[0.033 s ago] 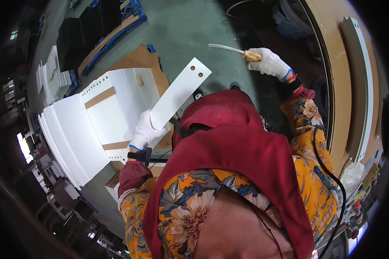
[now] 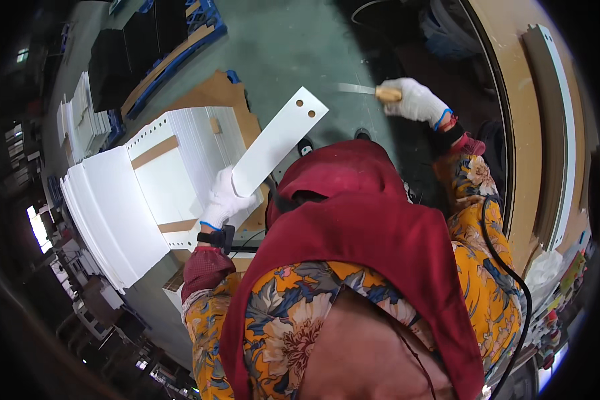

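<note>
My left hand (image 2: pixel 228 196), in a white knit glove, grips the lower end of a long narrow white board (image 2: pixel 273 147). The board slants up and to the right, with two round holes close to its far end. On the right, my gloved right hand (image 2: pixel 417 100) is closed round the wooden handle of a wooden-handled tool (image 2: pixel 388 94). Its slim metal blade points left toward the board's holed end, apart from it, and is smeared by motion. I cannot tell the tool's exact kind.
Left of my left hand lie stacked white panels (image 2: pixel 113 213), some with rows of holes, beside brown cardboard (image 2: pixel 247 127). Black panels (image 2: pixel 137 57) rest near a blue pallet (image 2: pixel 210 20) at far left. A wooden surface (image 2: pixel 523 133) bearing stacked strips (image 2: pixel 547 147) runs along my right.
The tool has shifted slightly right and down, and its blade is now blurred. The board has moved up a touch in my left hand. Both grips stay closed.
</note>
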Demonstrator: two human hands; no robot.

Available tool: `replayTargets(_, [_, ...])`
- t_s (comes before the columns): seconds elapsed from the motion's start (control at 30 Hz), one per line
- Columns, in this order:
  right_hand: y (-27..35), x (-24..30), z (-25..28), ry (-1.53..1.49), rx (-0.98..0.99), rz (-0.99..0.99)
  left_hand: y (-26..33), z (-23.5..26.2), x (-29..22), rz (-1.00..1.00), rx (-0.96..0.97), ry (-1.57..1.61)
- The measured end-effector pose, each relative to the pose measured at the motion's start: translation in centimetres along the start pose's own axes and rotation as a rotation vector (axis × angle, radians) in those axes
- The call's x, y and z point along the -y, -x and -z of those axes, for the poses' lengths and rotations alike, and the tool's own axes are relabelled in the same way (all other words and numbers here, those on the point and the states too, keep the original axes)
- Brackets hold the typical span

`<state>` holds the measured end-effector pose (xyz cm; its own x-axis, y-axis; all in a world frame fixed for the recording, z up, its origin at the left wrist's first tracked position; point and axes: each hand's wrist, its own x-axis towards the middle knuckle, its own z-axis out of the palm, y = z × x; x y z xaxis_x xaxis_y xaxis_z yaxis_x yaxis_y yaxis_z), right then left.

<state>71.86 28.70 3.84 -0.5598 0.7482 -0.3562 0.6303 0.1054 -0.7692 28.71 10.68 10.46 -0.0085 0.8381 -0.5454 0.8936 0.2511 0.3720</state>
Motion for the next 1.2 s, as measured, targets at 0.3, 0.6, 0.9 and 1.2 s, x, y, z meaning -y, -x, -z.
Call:
replayTargets(0.3, [5.5,1.6,-1.9,0.101,0.155,-0.013,-6.5,-2.6,-2.9,-0.094,-0.332,-0.396])
replayTargets(0.6, [11.7,0.4,-5.2,-0.169,-0.043,-0.209,-14.3,1.9,-9.8,-0.178,-0.937,0.758])
replayTargets(0.9, [12.9,0.5,-7.5,-0.071,-0.285,-0.566,-19.6,4.1,-10.6,0.055,-0.949,1.394])
replayTargets(1.2, [13.8,0.6,-10.3,-0.198,-0.326,-0.631,-23.5,2.4,-1.9,0.061,-0.682,0.986])
